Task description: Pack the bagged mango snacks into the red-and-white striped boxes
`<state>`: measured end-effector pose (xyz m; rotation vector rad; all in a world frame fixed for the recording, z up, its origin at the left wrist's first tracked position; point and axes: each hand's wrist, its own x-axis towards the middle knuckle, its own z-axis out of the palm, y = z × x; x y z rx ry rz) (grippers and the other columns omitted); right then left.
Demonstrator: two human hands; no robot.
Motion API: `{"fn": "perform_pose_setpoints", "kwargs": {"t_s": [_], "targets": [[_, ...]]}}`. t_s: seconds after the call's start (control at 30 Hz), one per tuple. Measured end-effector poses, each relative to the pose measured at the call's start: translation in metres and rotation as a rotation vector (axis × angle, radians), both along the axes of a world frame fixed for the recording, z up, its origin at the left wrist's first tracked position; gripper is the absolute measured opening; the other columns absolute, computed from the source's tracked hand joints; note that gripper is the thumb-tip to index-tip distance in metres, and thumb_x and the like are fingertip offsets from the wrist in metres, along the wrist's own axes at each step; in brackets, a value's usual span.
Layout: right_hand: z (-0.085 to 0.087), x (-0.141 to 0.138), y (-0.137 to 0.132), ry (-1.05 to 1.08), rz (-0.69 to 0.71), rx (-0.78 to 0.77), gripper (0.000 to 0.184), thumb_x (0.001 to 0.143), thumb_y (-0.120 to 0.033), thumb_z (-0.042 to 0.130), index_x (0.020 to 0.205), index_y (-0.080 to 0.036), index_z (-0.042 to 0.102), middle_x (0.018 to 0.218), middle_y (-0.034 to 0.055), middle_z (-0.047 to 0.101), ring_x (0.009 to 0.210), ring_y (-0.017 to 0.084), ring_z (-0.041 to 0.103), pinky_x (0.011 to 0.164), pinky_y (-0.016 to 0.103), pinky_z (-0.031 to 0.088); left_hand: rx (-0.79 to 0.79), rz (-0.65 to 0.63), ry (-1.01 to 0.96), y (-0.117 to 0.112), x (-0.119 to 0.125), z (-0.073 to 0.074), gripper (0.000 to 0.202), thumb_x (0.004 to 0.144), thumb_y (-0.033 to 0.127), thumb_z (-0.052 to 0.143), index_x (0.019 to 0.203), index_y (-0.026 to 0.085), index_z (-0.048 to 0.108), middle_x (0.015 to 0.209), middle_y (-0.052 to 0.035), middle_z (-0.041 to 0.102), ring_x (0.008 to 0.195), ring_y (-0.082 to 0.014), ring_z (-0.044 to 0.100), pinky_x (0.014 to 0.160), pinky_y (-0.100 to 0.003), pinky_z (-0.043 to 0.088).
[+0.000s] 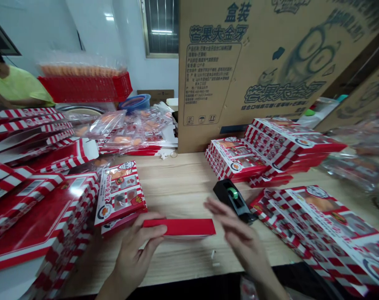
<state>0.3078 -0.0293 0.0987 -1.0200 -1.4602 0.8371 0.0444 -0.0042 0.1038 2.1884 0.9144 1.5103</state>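
Observation:
My left hand (pixel 138 246) grips the left end of a red box (pixel 189 227), thumb on the near face and fingers behind it. The box stands on its edge on the wooden table, one narrow red side facing me. Just right of it, my right hand (pixel 234 229) is raised with fingers stretched out, a little blurred, holding nothing. Beyond that hand sits a black tape dispenser (pixel 231 198) with a greenish roll. Left of the box lie a couple of red-and-white printed boxes with clear windows (pixel 122 191).
Piles of red-and-white cartons (pixel 45 233) fill the left side. Stacked window boxes (pixel 330 237) stand on the right, with more (pixel 289 146) behind. A large cardboard carton (pixel 214 83) rises at the back. Bagged orange items (pixel 129 133) lie back left. A person in yellow (pixel 23 85) is far left.

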Motion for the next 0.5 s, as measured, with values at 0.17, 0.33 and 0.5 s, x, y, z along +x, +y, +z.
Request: {"fn": "perform_pose_setpoints", "kwargs": {"t_s": [0.17, 0.33, 0.5], "targets": [[-0.029, 0.085, 0.014, -0.238, -0.639, -0.249, 0.046, 0.062, -0.066, 0.073, 0.064, -0.02, 0.074, 0.071, 0.0104, 0.071, 0.067, 0.027, 0.066, 0.065, 0.04, 0.056, 0.0, 0.001, 0.021, -0.002, -0.002, 0.003, 0.014, 0.093, 0.019, 0.056, 0.098, 0.022, 0.068, 0.1, -0.0066, 0.072, 0.09, -0.0159, 0.072, 0.074, -0.022, 0.057], [-0.036, 0.108, 0.014, -0.178, -0.42, -0.434, 0.048, 0.06, -0.066, 0.074, 0.059, -0.017, 0.073, 0.047, 0.0019, 0.06, 0.038, 0.016, 0.051, 0.037, 0.028, 0.043, 0.039, 0.014, 0.025, -0.002, 0.013, 0.008, 0.013, 0.092, 0.018, 0.056, 0.096, 0.022, 0.068, 0.095, -0.0057, 0.074, 0.084, -0.0147, 0.073, 0.071, -0.019, 0.058], [-0.046, 0.103, -0.006, -0.072, -0.468, -0.373, 0.054, 0.062, -0.071, 0.071, 0.064, -0.016, 0.073, 0.072, 0.0101, 0.072, 0.069, 0.025, 0.069, 0.064, 0.038, 0.058, 0.028, 0.038, 0.053, -0.003, 0.022, 0.008, 0.013, 0.092, 0.017, 0.055, 0.098, 0.021, 0.067, 0.096, -0.0051, 0.073, 0.086, -0.0138, 0.073, 0.073, -0.018, 0.058]]}}
